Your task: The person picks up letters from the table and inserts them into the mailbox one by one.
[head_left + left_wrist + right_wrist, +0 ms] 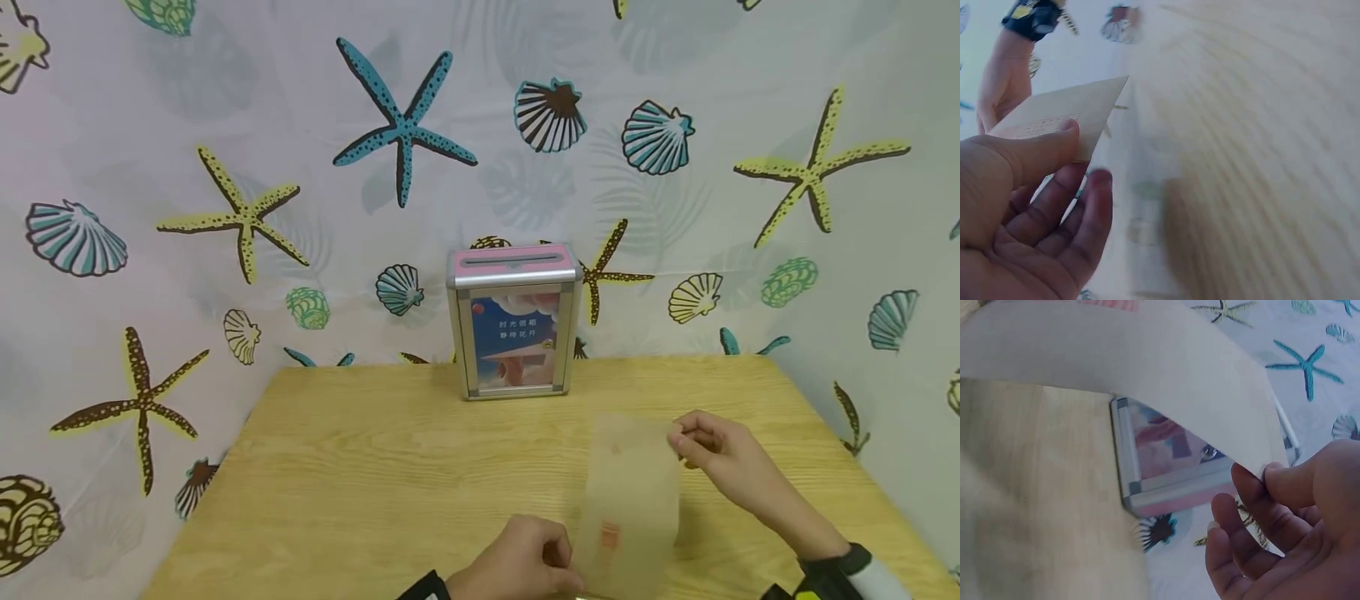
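Note:
A tan paper envelope (633, 492) with faint reddish print is held up over the right part of the table, one end toward the box. My left hand (521, 558) pinches its near end at the left edge, thumb on top in the left wrist view. My right hand (723, 458) pinches the far right corner between thumb and index finger, the other fingers loosely curled. In the right wrist view the envelope (1191, 375) bows between the hands and covers part of the box behind.
A letter box (513, 333) with a silver frame, a pink slotted top and a picture front stands at the table's back edge. The wood-grain table (360, 475) is bordered by a white cloth (480, 200) printed with starfish and shells.

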`<state>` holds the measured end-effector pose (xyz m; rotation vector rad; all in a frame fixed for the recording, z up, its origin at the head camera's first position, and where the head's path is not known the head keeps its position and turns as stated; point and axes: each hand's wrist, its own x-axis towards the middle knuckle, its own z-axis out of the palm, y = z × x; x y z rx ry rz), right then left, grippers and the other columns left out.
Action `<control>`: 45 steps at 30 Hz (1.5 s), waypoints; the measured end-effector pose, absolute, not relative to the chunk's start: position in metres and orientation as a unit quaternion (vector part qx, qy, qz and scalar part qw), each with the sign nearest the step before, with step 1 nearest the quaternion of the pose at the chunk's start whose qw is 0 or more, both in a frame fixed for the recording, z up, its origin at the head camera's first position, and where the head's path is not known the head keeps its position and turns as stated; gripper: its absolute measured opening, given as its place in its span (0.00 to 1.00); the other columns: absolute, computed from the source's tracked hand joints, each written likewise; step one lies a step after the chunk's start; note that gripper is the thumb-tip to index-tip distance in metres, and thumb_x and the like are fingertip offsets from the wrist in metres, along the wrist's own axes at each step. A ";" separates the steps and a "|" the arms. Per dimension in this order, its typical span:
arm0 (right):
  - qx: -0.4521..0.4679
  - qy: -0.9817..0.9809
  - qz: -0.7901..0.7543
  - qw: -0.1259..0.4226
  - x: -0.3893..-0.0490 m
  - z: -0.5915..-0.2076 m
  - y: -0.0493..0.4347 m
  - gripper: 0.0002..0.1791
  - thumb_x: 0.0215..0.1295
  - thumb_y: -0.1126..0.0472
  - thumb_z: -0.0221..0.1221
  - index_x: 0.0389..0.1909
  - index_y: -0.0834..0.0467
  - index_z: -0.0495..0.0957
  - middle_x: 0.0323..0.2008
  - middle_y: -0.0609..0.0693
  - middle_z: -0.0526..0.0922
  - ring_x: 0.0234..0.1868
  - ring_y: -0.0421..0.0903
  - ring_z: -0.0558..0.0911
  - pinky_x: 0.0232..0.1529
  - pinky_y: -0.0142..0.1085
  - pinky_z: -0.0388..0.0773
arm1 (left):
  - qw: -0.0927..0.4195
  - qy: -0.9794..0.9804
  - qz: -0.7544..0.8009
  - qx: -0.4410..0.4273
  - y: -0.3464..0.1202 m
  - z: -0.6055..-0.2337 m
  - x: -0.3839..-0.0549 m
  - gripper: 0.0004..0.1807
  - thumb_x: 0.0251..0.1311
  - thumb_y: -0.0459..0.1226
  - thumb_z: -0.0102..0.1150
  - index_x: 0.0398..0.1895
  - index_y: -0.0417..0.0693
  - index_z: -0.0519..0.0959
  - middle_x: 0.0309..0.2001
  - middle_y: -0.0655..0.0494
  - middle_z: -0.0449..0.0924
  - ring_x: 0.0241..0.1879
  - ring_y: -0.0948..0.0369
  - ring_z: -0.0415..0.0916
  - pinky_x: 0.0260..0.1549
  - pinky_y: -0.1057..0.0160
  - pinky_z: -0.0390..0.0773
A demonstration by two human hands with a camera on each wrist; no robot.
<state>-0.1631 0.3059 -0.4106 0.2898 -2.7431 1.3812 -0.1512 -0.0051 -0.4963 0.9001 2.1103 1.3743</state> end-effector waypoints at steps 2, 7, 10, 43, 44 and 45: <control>0.115 -0.890 0.438 0.048 -0.164 -0.403 0.300 0.11 0.74 0.55 0.53 0.45 0.59 0.76 0.35 0.53 0.82 0.34 0.45 0.81 0.34 0.37 0.82 | 0.258 0.751 0.535 0.288 -0.013 -0.492 -0.151 0.08 0.54 0.39 0.71 0.26 0.51 0.79 0.25 0.66 0.81 0.26 0.68 0.79 0.27 0.71 0.79; 0.152 -0.896 0.408 0.088 -0.168 -0.383 0.285 0.07 0.73 0.56 0.54 0.42 0.54 0.78 0.33 0.49 0.83 0.32 0.41 0.82 0.30 0.37 0.80 | 0.237 0.740 0.562 0.284 -0.031 -0.479 -0.159 0.07 0.57 0.42 0.69 0.27 0.49 0.83 0.25 0.61 0.84 0.25 0.64 0.82 0.26 0.70 0.79; 0.169 -0.895 0.402 0.094 -0.172 -0.372 0.276 0.06 0.72 0.55 0.55 0.41 0.52 0.79 0.33 0.47 0.83 0.32 0.41 0.82 0.30 0.37 0.81 | 0.204 0.744 0.564 0.295 -0.041 -0.471 -0.163 0.08 0.57 0.42 0.68 0.26 0.48 0.83 0.25 0.59 0.84 0.23 0.63 0.81 0.23 0.70 0.79; 0.287 -0.830 0.383 0.287 -0.246 -0.137 0.235 0.09 0.68 0.62 0.58 0.44 0.63 0.79 0.32 0.52 0.82 0.31 0.45 0.80 0.32 0.26 0.77 | -0.122 0.850 0.316 0.404 -0.056 -0.228 -0.270 0.20 0.62 0.30 0.61 0.59 0.44 0.76 0.48 0.49 0.83 0.36 0.64 0.80 0.33 0.64 0.83; 0.289 -0.824 0.385 0.298 -0.246 -0.130 0.233 0.09 0.68 0.62 0.58 0.44 0.64 0.79 0.32 0.52 0.82 0.31 0.46 0.80 0.32 0.27 0.78 | -0.138 0.851 0.310 0.400 -0.056 -0.220 -0.274 0.20 0.63 0.30 0.60 0.58 0.45 0.76 0.48 0.49 0.83 0.36 0.64 0.80 0.34 0.64 0.82; 0.291 -0.818 0.388 0.308 -0.247 -0.124 0.230 0.10 0.68 0.62 0.58 0.44 0.64 0.79 0.33 0.52 0.82 0.32 0.47 0.81 0.32 0.26 0.78 | -0.154 0.851 0.306 0.397 -0.057 -0.214 -0.278 0.19 0.63 0.30 0.60 0.58 0.45 0.76 0.48 0.50 0.83 0.37 0.64 0.80 0.35 0.64 0.82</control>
